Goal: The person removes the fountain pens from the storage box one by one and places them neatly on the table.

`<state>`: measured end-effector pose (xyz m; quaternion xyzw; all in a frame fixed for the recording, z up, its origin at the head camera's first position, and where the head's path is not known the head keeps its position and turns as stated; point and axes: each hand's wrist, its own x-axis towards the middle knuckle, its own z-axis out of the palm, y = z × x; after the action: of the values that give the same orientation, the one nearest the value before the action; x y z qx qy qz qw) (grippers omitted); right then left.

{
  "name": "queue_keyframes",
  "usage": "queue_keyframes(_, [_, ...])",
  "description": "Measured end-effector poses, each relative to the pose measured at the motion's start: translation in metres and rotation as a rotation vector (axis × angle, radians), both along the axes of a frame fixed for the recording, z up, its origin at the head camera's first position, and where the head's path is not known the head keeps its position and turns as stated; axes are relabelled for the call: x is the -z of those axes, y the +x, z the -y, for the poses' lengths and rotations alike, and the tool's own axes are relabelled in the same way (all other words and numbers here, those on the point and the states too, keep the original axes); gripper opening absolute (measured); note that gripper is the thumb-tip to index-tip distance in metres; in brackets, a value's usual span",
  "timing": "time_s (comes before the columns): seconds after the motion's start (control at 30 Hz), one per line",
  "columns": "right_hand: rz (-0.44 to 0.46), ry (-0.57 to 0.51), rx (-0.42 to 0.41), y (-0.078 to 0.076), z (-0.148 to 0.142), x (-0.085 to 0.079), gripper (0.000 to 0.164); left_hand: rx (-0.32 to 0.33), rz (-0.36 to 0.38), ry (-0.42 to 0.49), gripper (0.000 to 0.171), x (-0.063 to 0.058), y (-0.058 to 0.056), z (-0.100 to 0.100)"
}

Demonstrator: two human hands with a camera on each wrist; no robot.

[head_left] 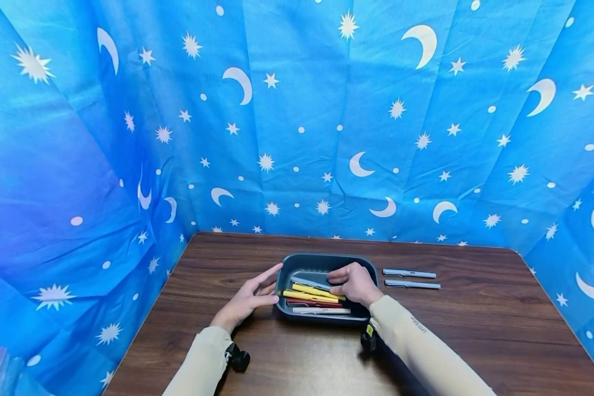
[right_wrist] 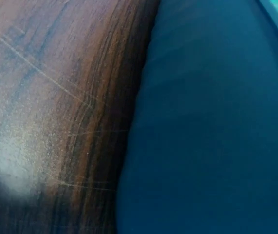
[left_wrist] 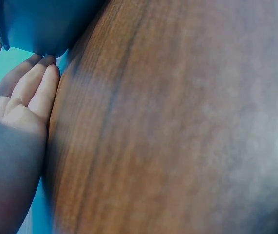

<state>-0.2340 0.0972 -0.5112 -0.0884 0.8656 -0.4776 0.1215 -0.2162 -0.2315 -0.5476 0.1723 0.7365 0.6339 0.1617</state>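
Observation:
A dark grey plastic bin (head_left: 326, 257) stands on the table; inside lie capped pens: two yellow pens (head_left: 312, 296), a dark red pen (head_left: 313, 303), a pale pink pen (head_left: 322, 311) and a light blue pen (head_left: 309, 283). My right hand (head_left: 355, 283) reaches in over the right rim, thumb and fingers pinching the right end of the light blue pen. At the left wall, my left hand (head_left: 247, 297) rests its extended fingers against the bin. In the left wrist view those fingers (left_wrist: 41, 92) touch the bin's outer wall (left_wrist: 46, 24). The right wrist view shows only bin wall (right_wrist: 212, 117) and table.
Two more light blue pens (head_left: 410, 273) lie side by side on the wooden table (head_left: 475, 330), right of the bin. Behind the table hangs a blue curtain (head_left: 302, 154) with white moons and stars. Each wrist carries a small black camera (head_left: 238, 358).

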Motion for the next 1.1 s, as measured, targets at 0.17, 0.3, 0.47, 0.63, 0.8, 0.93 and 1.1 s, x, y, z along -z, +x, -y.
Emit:
queue_keyframes(0.17, [-0.029,0.065,-0.015,0.0008,0.0008,0.0006,0.032,-0.002,-0.002,-0.003,0.074,0.0020,-0.0004,0.0005])
queue_keyframes(0.3, [-0.061,0.087,-0.032,0.0027,0.0007,-0.0008,0.031,0.004,0.004,-0.002,0.073,0.0020,0.0000,0.0007])
queue_keyframes(0.47, [-0.088,0.095,-0.044,0.0033,0.0001,-0.0020,0.030,0.006,0.005,-0.004,0.075,0.0011,0.0002,0.0009])
queue_keyframes(0.63, [-0.109,0.137,-0.044,0.0018,0.0012,-0.0016,0.030,0.014,-0.008,-0.001,0.076,0.0025,-0.0011,0.0012])
queue_keyframes(0.8, [-0.115,0.161,-0.016,0.0002,0.0039,-0.0013,0.030,0.015,-0.008,0.007,0.074,0.0022,-0.0009,0.0007])
queue_keyframes(0.93, [-0.106,0.151,0.003,-0.0006,0.0049,-0.0011,0.032,0.011,-0.009,0.008,0.074,0.0019,-0.0003,0.0005])
queue_keyframes(1.1, [-0.111,0.150,0.010,-0.0005,0.0045,-0.0007,0.035,0.013,-0.006,0.008,0.074,0.0018,-0.0002,0.0004])
